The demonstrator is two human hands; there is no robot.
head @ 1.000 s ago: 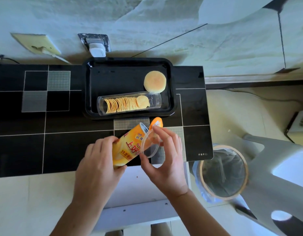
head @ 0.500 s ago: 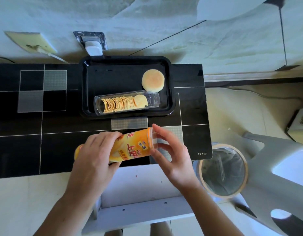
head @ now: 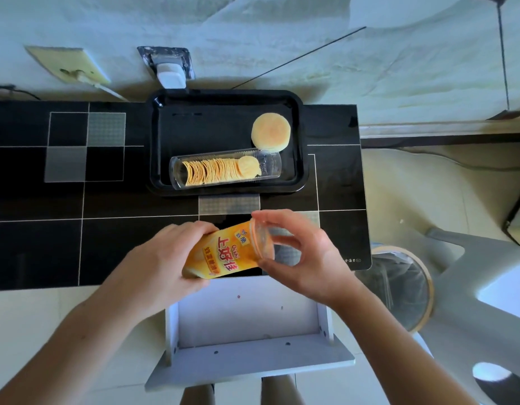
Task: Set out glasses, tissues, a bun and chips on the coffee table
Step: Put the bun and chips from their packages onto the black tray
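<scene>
A black tray (head: 299, 176) sits at the back of the black glass coffee table (head: 34, 252). In it lie a round pale bun (head: 270, 131) and a clear plastic sleeve of stacked chips (head: 223, 170), on its side. My left hand (head: 162, 258) grips the yellow chip canister (head: 223, 252), held tilted above the table's front edge. My right hand (head: 305, 252) pinches the clear plastic lid (head: 263, 242) at the canister's open end. No glasses or tissues are in view.
A white open drawer or shelf (head: 247, 331) juts out under the table's front edge. A round bin with a liner (head: 399, 287) stands on the floor at right, beside a grey plastic stool (head: 486, 287). A wall socket with a white plug (head: 169, 74) is behind the tray.
The canister swung from tilted up to level and back to tilted. My right hand brought the clear lid onto its open end and stays there.
</scene>
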